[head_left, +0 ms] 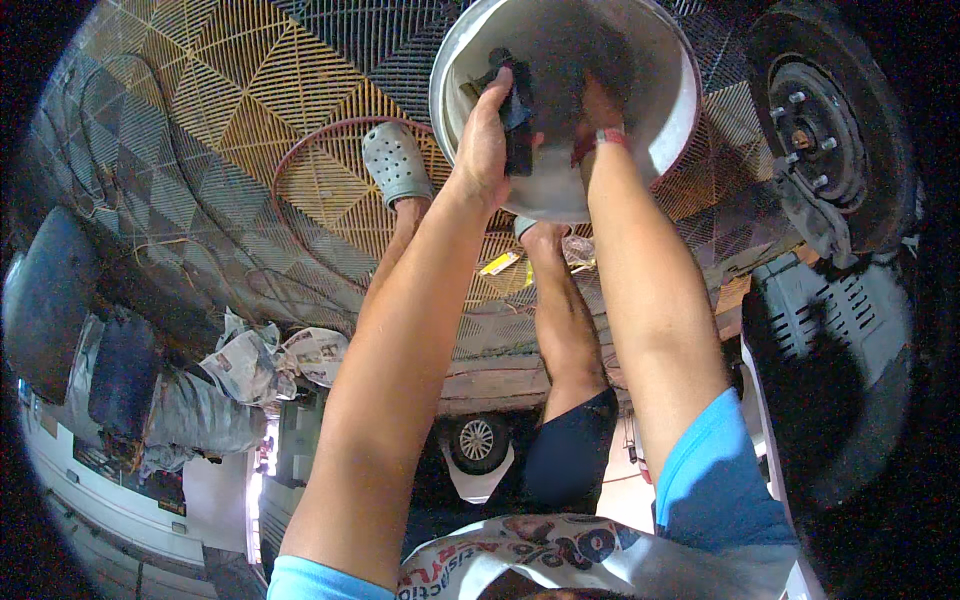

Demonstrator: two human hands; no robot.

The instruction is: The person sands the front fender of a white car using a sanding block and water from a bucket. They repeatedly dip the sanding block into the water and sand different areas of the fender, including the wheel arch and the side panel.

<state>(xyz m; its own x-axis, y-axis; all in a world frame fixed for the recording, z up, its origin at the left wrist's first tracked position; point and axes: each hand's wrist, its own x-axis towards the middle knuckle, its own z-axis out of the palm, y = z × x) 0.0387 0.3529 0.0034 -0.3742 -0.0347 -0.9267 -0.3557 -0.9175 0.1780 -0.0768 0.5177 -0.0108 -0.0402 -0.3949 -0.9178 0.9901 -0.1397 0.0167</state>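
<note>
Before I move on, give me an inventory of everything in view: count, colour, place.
Bucket: one, pale grey, top centre
Dark part: one, black, held inside the bucket
Floor tiles: many, yellow and dark grey, upper area
Hose: one, red, looped left of the bucket
Yellow packet: one, yellow, below the bucket
Wheel hub: one, dark, upper right
Vented panel: one, grey, below the hub
Crumpled paper: several, printed white, lower left
Car wheel: one, silver rim, bottom centre
Clogs: two, grey, one mostly hidden
Wristband: one, red, right wrist
Left hand: one, bare, holding the dark part
Right hand: one, bare, inside the bucket, grip unclear
</note>
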